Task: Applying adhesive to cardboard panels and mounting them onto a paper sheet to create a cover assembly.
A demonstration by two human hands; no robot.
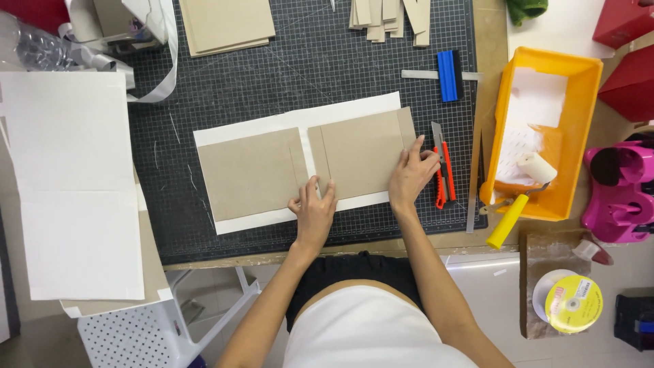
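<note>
Two greyboard panels lie on a white paper sheet (300, 120) in the middle of the dark gridded cutting mat (272, 68), with a narrow spine strip (320, 163) between them. The left hand (313, 212) lies flat, fingers spread, on the sheet's near edge below the strip. The right hand (411, 176) presses open-fingered on the right panel (361, 153), at its right edge, just beside an orange utility knife (444, 170). The left panel (251, 172) lies untouched. Bare mat shows left of the sheet and beyond it

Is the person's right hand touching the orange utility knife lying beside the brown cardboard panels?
Cannot tell. In the head view the right hand presses the right cardboard panel; its fingertips reach the orange utility knife, with no clear gap.
</note>
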